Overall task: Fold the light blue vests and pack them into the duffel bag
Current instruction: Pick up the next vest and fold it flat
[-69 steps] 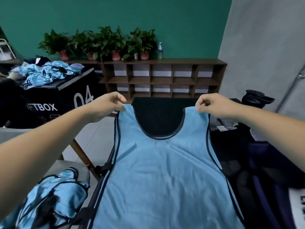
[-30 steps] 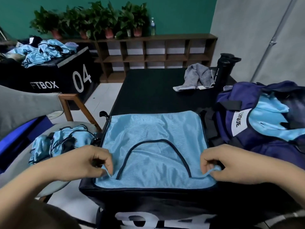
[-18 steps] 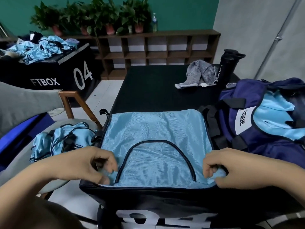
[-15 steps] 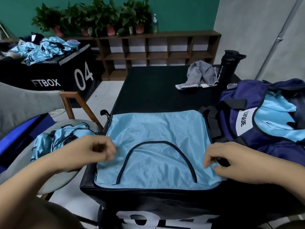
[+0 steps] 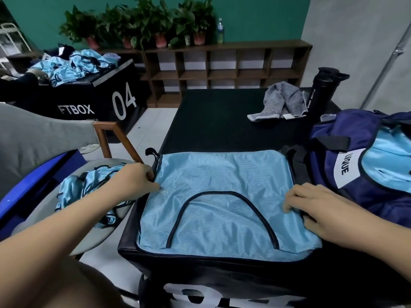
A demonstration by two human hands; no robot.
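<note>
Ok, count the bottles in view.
2: a black sport bottle on the table by the striped cloth, a clear bottle on the shelf beside the plants. More may be hidden.

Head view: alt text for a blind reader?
A light blue vest lies folded on a black box; the left hand grips its left edge, the right hand its right edge. A navy duffel bag sits to the right.

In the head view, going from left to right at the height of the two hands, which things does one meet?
In order: crumpled blue vests → left hand → folded light blue vest → right hand → navy duffel bag.
</note>
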